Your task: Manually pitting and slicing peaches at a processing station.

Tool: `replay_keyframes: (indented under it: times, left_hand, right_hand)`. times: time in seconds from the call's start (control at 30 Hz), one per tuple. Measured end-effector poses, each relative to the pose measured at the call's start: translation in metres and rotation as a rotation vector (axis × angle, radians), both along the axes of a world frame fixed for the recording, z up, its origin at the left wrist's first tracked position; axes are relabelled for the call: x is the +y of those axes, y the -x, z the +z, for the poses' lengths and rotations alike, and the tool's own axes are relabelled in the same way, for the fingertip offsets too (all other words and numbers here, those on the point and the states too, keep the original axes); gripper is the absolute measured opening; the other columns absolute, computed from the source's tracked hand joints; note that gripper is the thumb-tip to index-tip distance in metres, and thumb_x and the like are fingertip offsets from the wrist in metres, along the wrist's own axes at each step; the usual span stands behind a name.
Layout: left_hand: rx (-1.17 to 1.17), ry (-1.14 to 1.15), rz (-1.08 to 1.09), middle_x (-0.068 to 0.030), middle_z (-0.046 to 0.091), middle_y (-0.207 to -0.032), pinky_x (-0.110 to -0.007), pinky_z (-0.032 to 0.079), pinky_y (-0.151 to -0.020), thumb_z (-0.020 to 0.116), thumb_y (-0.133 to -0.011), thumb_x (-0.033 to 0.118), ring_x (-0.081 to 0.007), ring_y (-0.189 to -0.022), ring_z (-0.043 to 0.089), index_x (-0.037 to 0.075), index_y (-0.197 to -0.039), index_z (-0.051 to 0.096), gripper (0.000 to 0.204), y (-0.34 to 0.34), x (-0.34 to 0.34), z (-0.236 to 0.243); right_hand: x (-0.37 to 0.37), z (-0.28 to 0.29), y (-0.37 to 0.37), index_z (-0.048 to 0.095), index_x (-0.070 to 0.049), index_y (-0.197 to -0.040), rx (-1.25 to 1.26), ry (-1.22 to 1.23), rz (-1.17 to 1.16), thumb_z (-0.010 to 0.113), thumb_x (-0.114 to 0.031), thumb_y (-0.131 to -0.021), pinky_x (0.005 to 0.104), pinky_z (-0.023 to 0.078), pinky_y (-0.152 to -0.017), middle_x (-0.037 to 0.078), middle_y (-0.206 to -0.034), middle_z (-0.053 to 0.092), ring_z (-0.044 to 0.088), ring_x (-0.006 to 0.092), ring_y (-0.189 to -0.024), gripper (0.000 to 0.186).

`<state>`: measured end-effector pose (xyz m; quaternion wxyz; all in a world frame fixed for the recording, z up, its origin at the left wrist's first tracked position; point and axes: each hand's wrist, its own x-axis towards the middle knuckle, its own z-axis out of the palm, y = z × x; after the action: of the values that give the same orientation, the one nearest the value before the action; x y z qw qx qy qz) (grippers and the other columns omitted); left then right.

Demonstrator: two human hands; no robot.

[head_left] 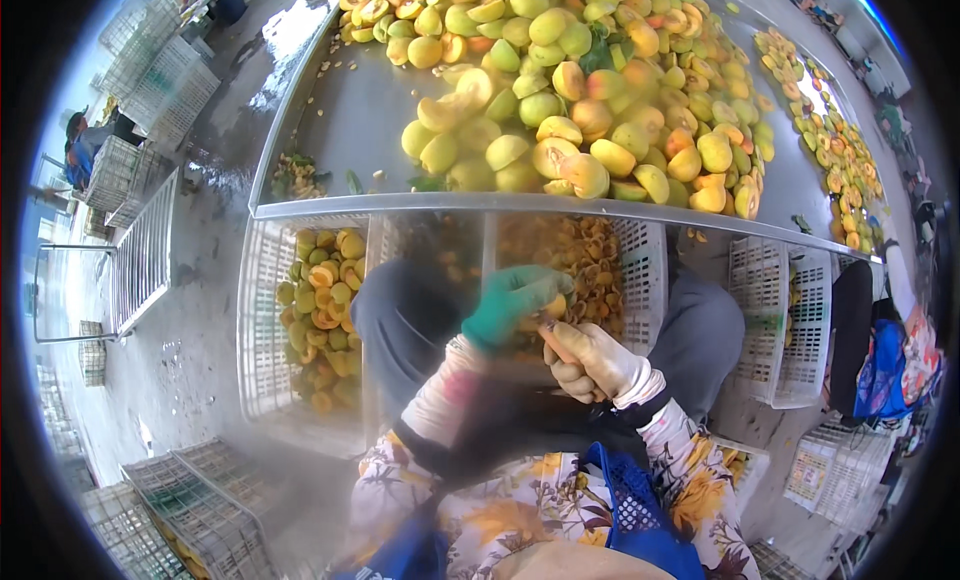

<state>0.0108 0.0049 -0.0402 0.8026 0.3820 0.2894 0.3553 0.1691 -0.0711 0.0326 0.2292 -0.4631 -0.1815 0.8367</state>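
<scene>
My left hand (pixel 512 302), in a green glove, is closed on a small yellow piece of peach (pixel 555 306) over my lap. Just right of it, my right hand (pixel 598 362) in a pale, stained glove is wrapped round an orange-brown handle (pixel 557 344). The handle's upper end points at the fruit; what is fixed to it is too small to make out. Both hands hang above a white crate of cut peach pieces (pixel 575 255) between my knees. Beyond them, a heap of halved yellow-green peaches (pixel 600 100) covers much of a metal table (pixel 345 110).
The table's raised front rim (pixel 500 204) runs across before me. A white crate of peach halves (pixel 325 310) stands by my left knee, with more crates (pixel 785 320) to the right. Stacked crates (pixel 200 510) stand at lower left. Another person (pixel 885 360) sits at far right.
</scene>
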Motion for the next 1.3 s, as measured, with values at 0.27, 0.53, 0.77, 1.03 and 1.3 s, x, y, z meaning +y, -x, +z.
replay_keyframes:
  times: [0.27, 0.53, 0.77, 1.03, 1.3]
  left_hand:
    - [0.046, -0.445, 0.521, -0.0128, 0.064, -0.101, -0.036, 0.052, -0.080, 0.058, -0.091, 0.028, -0.0262, -0.092, 0.062, 0.001, -0.110, 0.060, 0.033, -0.006, -0.006, 0.003]
    - [-0.104, -0.085, 0.734, -0.0150, 0.063, -0.096, -0.036, 0.059, -0.069, 0.054, -0.094, 0.036, -0.0285, -0.084, 0.065, 0.002, -0.113, 0.058, 0.039, 0.077, 0.014, 0.061]
    - [1.664, -1.005, 0.259, -0.0094, 0.068, -0.098, -0.039, 0.048, -0.076, 0.069, -0.079, 0.035, -0.0279, -0.088, 0.062, 0.015, -0.097, 0.072, 0.027, 0.203, 0.045, 0.102]
    - [1.624, -0.758, 0.183, -0.0175, 0.065, -0.104, -0.042, 0.050, -0.082, 0.073, -0.074, 0.040, -0.0353, -0.095, 0.063, 0.007, -0.115, 0.058, 0.055, 0.058, 0.160, 0.065]
    - [0.556, -0.636, 0.522, -0.0074, 0.063, -0.090, -0.028, 0.051, -0.066, 0.074, -0.074, 0.003, -0.0126, -0.080, 0.060, 0.001, -0.101, 0.059, 0.031, 0.054, 0.087, 0.070]
  right_hand:
    - [-0.011, -0.042, 0.013, 0.052, -0.011, -0.089, 0.525, 0.051, -0.183, 0.042, -0.053, -0.097, 0.0212, 0.020, -0.034, -0.009, -0.053, 0.028, 0.024, 0.0039, -0.037, 0.044]
    - [-0.022, -0.072, 0.005, 0.055, -0.004, -0.092, -1.101, -1.293, -0.216, 0.058, -0.037, -0.092, 0.0342, 0.047, -0.045, 0.010, -0.063, 0.058, 0.055, 0.0289, -0.046, 0.034]
    - [-0.039, -0.115, -0.025, 0.057, -0.006, -0.093, -1.554, -0.850, 0.522, 0.058, -0.031, -0.089, 0.0467, 0.051, -0.054, 0.018, -0.068, 0.065, 0.064, 0.0365, -0.062, 0.026]
    - [-0.024, -0.090, -0.016, 0.055, -0.002, -0.094, -1.360, -0.914, 0.269, 0.053, -0.035, -0.092, 0.0495, 0.049, -0.058, 0.022, -0.071, 0.064, 0.063, 0.0407, -0.068, 0.033]
    - [-0.021, -0.031, -0.013, 0.056, -0.005, -0.103, -0.463, -0.586, -0.473, 0.056, -0.037, -0.093, 0.0322, 0.044, -0.045, 0.013, -0.071, 0.063, 0.057, 0.0250, -0.051, 0.034]
